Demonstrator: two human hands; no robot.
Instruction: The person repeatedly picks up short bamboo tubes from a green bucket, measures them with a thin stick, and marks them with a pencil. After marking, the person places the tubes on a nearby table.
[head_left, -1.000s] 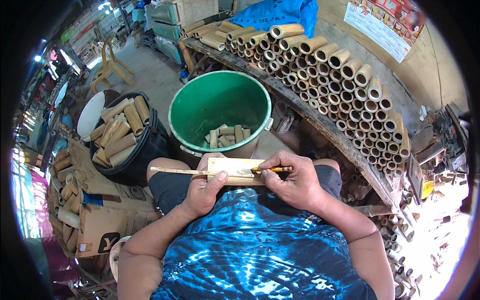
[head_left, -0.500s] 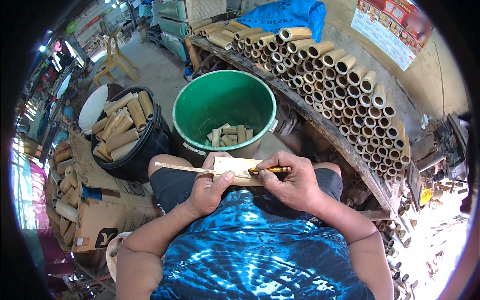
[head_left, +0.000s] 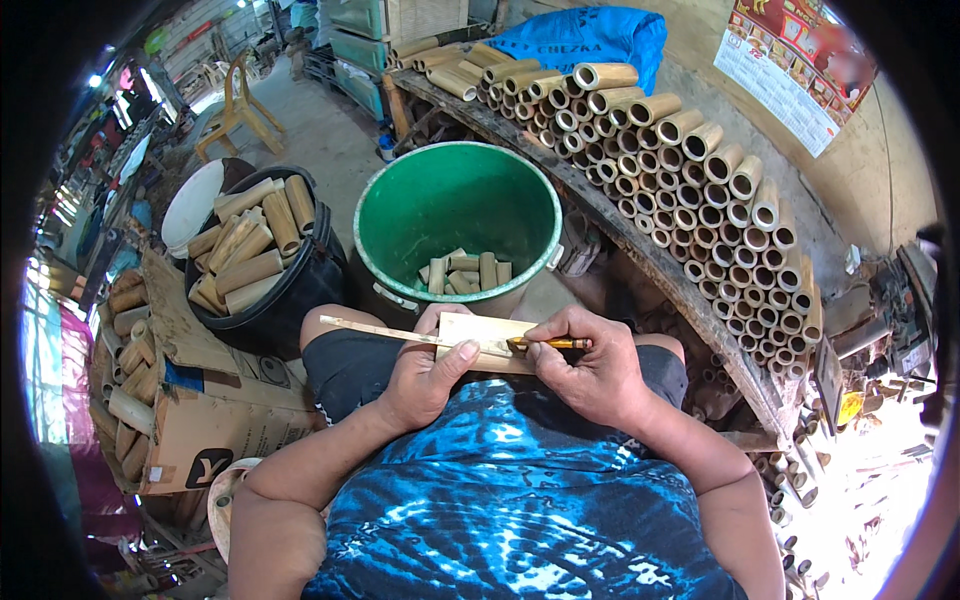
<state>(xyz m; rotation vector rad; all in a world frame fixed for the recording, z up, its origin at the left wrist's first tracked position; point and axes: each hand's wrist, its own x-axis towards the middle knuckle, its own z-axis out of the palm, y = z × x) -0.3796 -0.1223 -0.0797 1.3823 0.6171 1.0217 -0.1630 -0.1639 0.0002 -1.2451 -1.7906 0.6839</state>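
Observation:
Over my lap, my left hand [head_left: 422, 378] is closed around a pale piece of bamboo [head_left: 480, 327], its thumb pressing from the near side. A thin, narrow strip [head_left: 370, 328] lies along the bamboo under that thumb and sticks out to the left. Between the thumb and fingers of my right hand [head_left: 598, 368] is a yellow pencil with dark markings [head_left: 570, 343], held nearly level. Its tip points left and meets the bamboo beside the strip. The right fingertips rest against the bamboo's right end.
Ahead stands a green tub [head_left: 455, 200] with short bamboo pieces at its bottom. Left of it, a black bucket [head_left: 325, 260] holds cut bamboo, beside a cardboard box [head_left: 225, 440] of more pieces. Bamboo tubes [head_left: 690, 190] are stacked on a wooden bench [head_left: 640, 245] at the right.
The whole view has shifted slightly, so the surroundings sit a little further right. Both hands keep the same hold on the bamboo and pencil.

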